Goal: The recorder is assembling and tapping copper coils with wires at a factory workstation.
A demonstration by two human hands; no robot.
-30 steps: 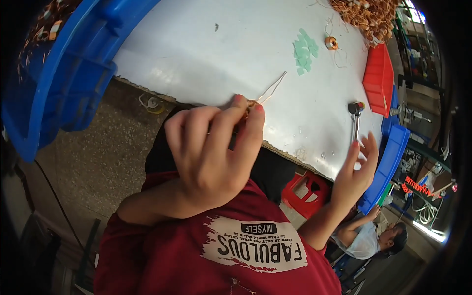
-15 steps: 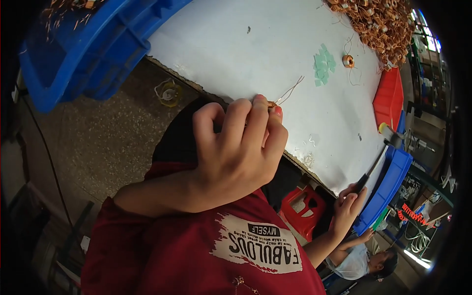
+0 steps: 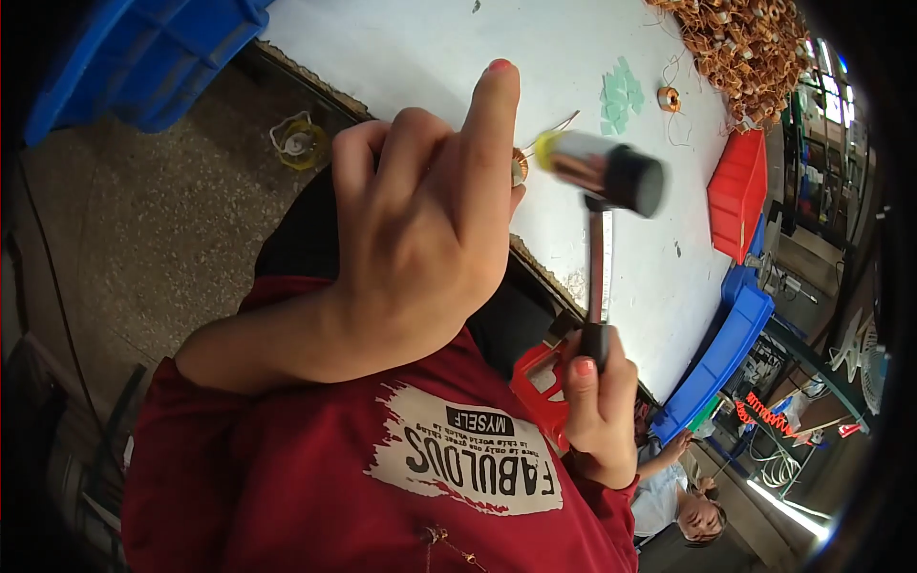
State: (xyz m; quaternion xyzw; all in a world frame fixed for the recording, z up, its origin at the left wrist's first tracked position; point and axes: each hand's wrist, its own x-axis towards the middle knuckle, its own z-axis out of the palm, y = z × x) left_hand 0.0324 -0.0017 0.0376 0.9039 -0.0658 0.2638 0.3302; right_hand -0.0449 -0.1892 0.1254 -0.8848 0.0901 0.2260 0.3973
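Note:
My left hand (image 3: 420, 210) is closed over a small copper wire coil (image 3: 520, 168) at the near edge of the white tabletop (image 3: 382, 48). Its index finger points straight out past the coil, and the other fingers and the thumb partly hide it. Thin wire leads stick out of the coil toward the far right. In my right hand (image 3: 604, 411) is the black grip of a mallet (image 3: 599, 263). The mallet's head, yellow at one end and black at the other, is blurred and hangs just right of the coil, apart from it.
A heap of copper coils (image 3: 740, 57) lies at the far right, with a single coil (image 3: 669, 98) and pale green pieces (image 3: 621, 95) nearby. Red (image 3: 738, 191) and blue bins (image 3: 716, 353) line the right edge. A blue crate (image 3: 143, 57) stands left; a co-worker (image 3: 664, 501) sits lower right.
My right hand has brought the mallet leftward, from the table's right edge to beside the coil. My left index finger has straightened away from the coil. The whole view has shifted slightly.

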